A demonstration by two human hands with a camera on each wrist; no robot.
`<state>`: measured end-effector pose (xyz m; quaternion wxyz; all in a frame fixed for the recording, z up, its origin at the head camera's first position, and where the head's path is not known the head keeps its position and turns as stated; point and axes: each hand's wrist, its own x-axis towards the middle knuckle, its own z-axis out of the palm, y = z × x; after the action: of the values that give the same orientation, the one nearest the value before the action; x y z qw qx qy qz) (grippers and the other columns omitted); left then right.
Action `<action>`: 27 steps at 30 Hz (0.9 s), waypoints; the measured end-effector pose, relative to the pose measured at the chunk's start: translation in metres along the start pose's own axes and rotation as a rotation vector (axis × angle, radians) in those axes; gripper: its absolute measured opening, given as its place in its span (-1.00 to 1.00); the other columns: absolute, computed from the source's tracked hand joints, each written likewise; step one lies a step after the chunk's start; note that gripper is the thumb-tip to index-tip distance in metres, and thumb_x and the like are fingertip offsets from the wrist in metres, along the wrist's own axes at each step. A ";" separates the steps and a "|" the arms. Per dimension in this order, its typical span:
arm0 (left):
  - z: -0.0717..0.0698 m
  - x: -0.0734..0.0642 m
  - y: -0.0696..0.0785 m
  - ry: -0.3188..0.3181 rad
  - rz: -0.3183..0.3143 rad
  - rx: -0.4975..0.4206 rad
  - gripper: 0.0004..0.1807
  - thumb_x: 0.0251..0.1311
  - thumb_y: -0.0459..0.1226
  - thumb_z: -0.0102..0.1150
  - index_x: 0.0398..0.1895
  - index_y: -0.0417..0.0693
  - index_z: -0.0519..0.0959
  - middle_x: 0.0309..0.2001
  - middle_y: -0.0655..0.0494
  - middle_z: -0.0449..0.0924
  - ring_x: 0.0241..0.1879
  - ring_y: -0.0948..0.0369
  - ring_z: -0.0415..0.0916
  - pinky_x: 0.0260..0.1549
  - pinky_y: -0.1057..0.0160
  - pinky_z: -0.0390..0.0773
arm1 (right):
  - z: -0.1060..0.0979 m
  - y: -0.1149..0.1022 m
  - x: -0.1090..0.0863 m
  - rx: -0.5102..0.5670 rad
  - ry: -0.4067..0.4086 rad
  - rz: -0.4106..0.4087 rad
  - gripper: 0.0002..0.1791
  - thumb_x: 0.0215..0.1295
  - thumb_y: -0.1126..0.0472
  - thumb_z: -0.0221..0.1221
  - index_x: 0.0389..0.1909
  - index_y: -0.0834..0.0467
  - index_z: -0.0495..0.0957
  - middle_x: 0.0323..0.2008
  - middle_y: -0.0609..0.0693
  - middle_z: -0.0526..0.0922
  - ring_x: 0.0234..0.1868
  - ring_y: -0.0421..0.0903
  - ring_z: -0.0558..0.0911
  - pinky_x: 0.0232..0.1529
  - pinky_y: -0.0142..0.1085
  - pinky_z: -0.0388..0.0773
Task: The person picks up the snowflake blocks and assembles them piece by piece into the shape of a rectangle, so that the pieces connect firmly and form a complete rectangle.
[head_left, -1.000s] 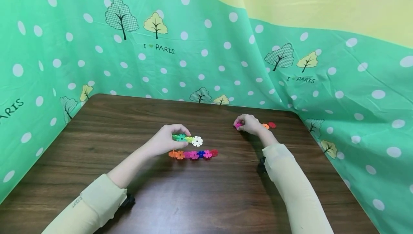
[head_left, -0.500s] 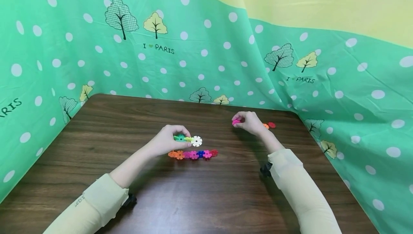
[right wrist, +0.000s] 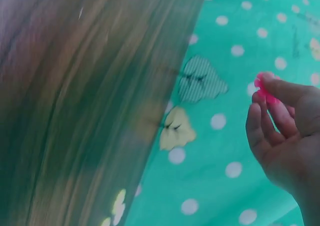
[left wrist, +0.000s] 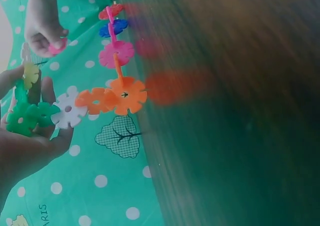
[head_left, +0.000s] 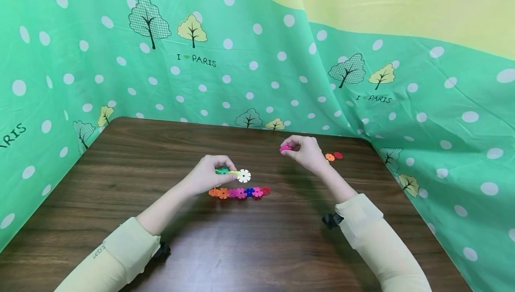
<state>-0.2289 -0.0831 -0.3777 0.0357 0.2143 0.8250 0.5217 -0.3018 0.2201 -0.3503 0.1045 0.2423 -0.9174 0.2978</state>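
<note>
My left hand (head_left: 207, 175) grips a chain of interlocked plastic flower discs (left wrist: 22, 118) at its green pieces. From the fingers the chain bends round through white and orange to pink, blue and red discs (head_left: 241, 192), low over the table in the head view. At its other end, a white flower disc (head_left: 243, 175) sticks out past the left fingertips, beside a yellow one (left wrist: 31, 75). My right hand (head_left: 306, 152) pinches a single pink flower disc (right wrist: 266, 87) between thumb and fingers, above the table's far right part.
Loose flower discs lie at the far right of the brown wooden table (head_left: 249, 247), among them an orange one (head_left: 330, 157) and a red one (head_left: 338, 155). A green dotted cloth (head_left: 225, 90) hangs along the table's back and sides.
My right hand has lifted the pink disc and carried it left, away from the orange and red discs. My left hand and its chain have hardly moved.
</note>
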 end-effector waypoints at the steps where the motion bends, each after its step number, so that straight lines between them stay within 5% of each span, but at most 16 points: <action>1: 0.000 0.000 0.000 0.003 0.003 -0.002 -0.91 0.05 -0.24 0.36 -0.41 0.04 0.62 -0.39 0.18 0.65 -0.37 0.18 0.47 -0.39 0.26 0.50 | 0.001 -0.004 -0.001 0.001 0.018 -0.011 -0.87 0.04 0.23 0.39 -0.38 0.06 0.65 -0.47 -0.11 0.68 -0.45 -0.22 0.61 -0.39 -0.35 0.57; 8: 0.000 0.000 0.000 0.013 0.018 -0.030 -0.92 0.06 -0.24 0.35 -0.36 0.08 0.65 -0.38 0.20 0.67 -0.40 0.19 0.52 -0.40 0.25 0.55 | 0.009 -0.030 -0.011 0.052 0.069 -0.074 -0.86 0.02 0.21 0.40 -0.38 0.03 0.65 -0.48 -0.14 0.69 -0.48 -0.27 0.60 -0.43 -0.36 0.56; 18: 0.001 0.001 -0.001 0.041 0.003 -0.040 -0.93 0.06 -0.21 0.34 -0.36 0.12 0.69 -0.39 0.21 0.68 -0.46 0.20 0.49 -0.45 0.26 0.55 | 0.026 -0.057 -0.030 0.275 -0.010 -0.068 -0.86 0.07 0.25 0.36 -0.32 0.04 0.65 -0.45 -0.10 0.69 -0.50 0.00 0.67 -0.50 -0.31 0.62; 27: 0.001 0.000 0.000 0.070 0.011 -0.029 -0.90 0.06 -0.20 0.36 -0.34 0.04 0.70 -0.36 0.16 0.69 -0.42 0.20 0.53 -0.35 0.24 0.58 | 0.040 -0.068 -0.039 0.224 0.009 -0.192 -0.86 0.08 0.27 0.36 -0.32 0.04 0.66 -0.42 -0.15 0.71 -0.48 -0.32 0.63 -0.45 -0.40 0.61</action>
<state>-0.2283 -0.0819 -0.3784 0.0073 0.2000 0.8168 0.5410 -0.2361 0.1633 -0.3614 0.1087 0.3378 -0.8506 0.3880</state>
